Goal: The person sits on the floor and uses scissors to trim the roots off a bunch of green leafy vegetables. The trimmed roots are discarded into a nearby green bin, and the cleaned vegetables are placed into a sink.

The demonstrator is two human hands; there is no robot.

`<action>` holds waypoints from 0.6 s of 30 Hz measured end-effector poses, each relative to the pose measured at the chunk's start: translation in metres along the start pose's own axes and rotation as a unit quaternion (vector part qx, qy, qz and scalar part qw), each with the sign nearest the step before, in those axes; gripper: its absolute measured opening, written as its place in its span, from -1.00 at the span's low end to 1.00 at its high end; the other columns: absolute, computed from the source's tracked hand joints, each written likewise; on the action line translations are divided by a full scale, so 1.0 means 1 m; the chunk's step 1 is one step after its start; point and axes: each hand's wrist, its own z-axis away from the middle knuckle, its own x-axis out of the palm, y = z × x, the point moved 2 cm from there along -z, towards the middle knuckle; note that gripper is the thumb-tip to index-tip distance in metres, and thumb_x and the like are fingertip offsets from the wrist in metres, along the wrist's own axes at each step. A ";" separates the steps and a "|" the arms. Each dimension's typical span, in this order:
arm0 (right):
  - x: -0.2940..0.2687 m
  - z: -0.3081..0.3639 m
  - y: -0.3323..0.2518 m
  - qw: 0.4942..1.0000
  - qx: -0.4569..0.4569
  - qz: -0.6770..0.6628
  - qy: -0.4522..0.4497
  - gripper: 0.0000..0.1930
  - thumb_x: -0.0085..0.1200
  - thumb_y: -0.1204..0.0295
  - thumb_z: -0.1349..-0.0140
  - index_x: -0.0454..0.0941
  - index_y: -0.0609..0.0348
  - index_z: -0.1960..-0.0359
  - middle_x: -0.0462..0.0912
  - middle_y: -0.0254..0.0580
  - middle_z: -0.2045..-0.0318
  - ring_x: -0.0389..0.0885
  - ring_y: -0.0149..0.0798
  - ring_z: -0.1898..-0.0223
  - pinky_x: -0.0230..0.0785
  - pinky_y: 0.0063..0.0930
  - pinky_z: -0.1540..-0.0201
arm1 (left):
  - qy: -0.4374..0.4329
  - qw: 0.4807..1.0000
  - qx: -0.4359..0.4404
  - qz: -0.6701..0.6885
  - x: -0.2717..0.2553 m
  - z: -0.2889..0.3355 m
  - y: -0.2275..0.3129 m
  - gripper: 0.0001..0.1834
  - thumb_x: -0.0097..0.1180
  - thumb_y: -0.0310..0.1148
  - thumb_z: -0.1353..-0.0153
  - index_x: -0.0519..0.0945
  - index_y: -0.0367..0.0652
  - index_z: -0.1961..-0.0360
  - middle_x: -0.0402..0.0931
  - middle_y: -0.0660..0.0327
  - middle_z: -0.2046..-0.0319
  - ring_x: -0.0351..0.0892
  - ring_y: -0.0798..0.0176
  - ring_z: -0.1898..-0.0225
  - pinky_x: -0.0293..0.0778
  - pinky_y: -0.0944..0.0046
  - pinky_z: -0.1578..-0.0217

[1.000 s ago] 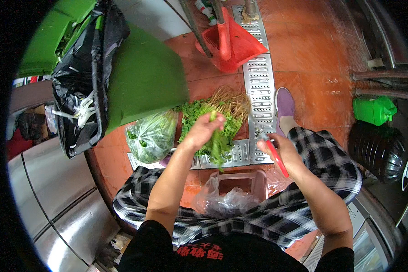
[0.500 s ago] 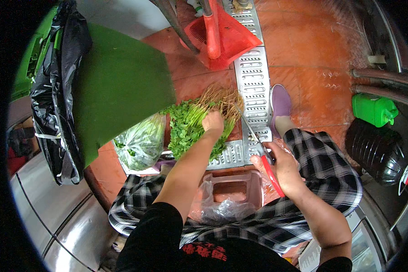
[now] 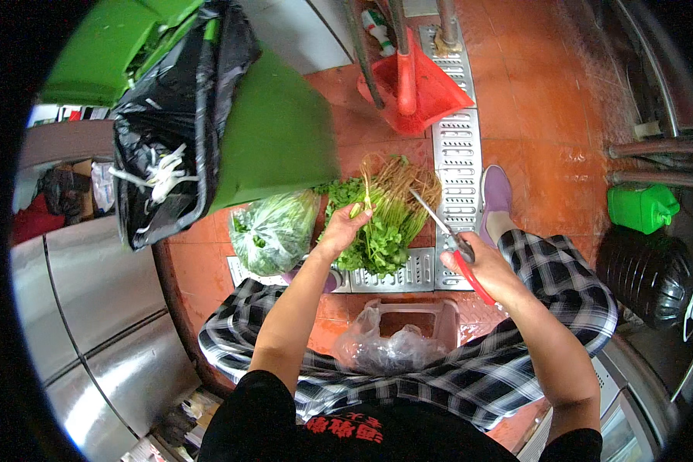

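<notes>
Between finger and thumb of my left hand (image 3: 345,231) is a thin pale-green sprig of leafy greens (image 3: 367,185), its roots pointing up and away from me. Under and beside that hand lies a pile of the same greens (image 3: 385,245), leaves toward me and brown stringy roots (image 3: 402,179) at the far end. My right hand (image 3: 487,271) is closed around red-handled scissors (image 3: 439,222), whose blades reach toward the roots. Left of the pile, a clear plastic bag (image 3: 273,235) holds more greens.
A green bin (image 3: 277,123) lined with a black bag stands at left. A red dustpan (image 3: 416,88) lies ahead by the metal drain grate (image 3: 458,158). Between my legs is a plastic stool (image 3: 448,323) with a crumpled clear bag (image 3: 389,350). A green jug (image 3: 643,208) sits at right.
My left hand has come back from the roots toward me and left, now lifting a sprig out of the pile. The scissors stay in my right hand. The view has shifted, showing more inside the bin.
</notes>
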 end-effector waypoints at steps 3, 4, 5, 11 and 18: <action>0.007 0.015 -0.018 0.998 -0.052 0.016 -0.023 -0.29 0.11 -0.12 -0.07 0.33 0.14 -0.10 0.53 0.06 0.07 0.48 -0.09 -0.02 0.27 -0.32 -0.04 | -0.043 0.999 -0.008 0.007 -0.015 0.035 0.033 -0.64 0.07 -0.18 -0.26 0.55 -0.15 0.01 0.57 0.32 0.20 0.41 0.44 0.11 0.22 0.34 -0.07; 0.010 0.018 -0.023 0.997 -0.075 0.014 -0.023 -0.31 0.10 -0.14 -0.06 0.35 0.14 -0.06 0.54 0.08 0.09 0.49 -0.04 0.00 0.29 -0.29 -0.01 | -0.045 0.999 0.023 -0.004 -0.017 0.044 0.043 -0.63 0.07 -0.17 -0.26 0.55 -0.15 0.01 0.56 0.33 0.22 0.42 0.45 0.13 0.25 0.35 -0.04; 0.013 0.021 -0.026 0.995 -0.096 0.012 -0.023 -0.32 0.09 -0.15 -0.05 0.37 0.15 -0.03 0.54 0.10 0.11 0.50 0.00 0.02 0.31 -0.26 0.01 | -0.048 0.997 0.054 -0.015 -0.017 0.052 0.052 -0.63 0.06 -0.16 -0.26 0.55 -0.16 0.01 0.56 0.34 0.24 0.43 0.45 0.16 0.28 0.36 -0.01; 0.019 0.018 -0.028 0.980 -0.182 -0.027 -0.078 -0.25 0.06 -0.15 -0.11 0.33 0.26 -0.12 0.53 -0.03 0.08 0.46 -0.22 0.00 0.28 -0.38 -0.04 | -0.021 0.996 0.048 0.077 -0.015 0.078 0.087 -0.65 0.10 -0.17 -0.23 0.54 -0.20 0.08 0.46 0.43 0.43 0.38 0.53 0.38 0.36 0.45 0.33; 0.006 0.019 -0.012 0.978 -0.187 -0.066 -0.059 -0.22 0.02 -0.24 -0.07 0.41 0.28 -0.04 0.57 -0.02 0.14 0.50 -0.22 0.08 0.30 -0.39 0.01 | -0.069 0.993 0.095 0.031 0.010 0.065 0.103 -0.74 0.11 -0.19 -0.22 0.56 -0.18 0.23 0.45 0.44 0.46 0.33 0.52 0.40 0.28 0.45 0.30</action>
